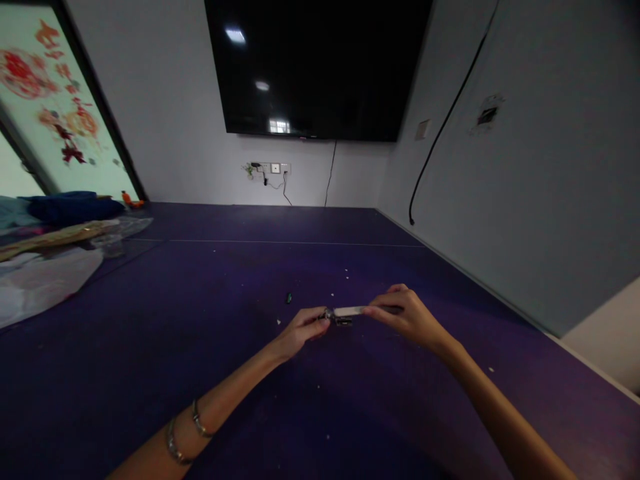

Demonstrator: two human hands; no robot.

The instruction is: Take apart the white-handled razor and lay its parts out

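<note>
Between the thumb and fingers of my left hand (305, 325) is a small dark device (344, 321) with a shiny metallic part at its near end; its kind is too small to make out. My right hand (407, 315) is closed around the dark handle of a knife (350, 311) with a flat, pale blade. The blade points left, and its tip meets the device beside my left fingertips. A little beyond my left hand, a small dark green piece (289, 298) lies on the purple surface (225, 373).
Several tiny white scraps lie scattered on the surface. Plastic bags (55, 277) and dark blue cloth (75, 207) are piled at the left. Against the far wall hang a large television (320, 67) and sockets with cables (275, 169). A black cable (445, 127) hangs down the right wall.
</note>
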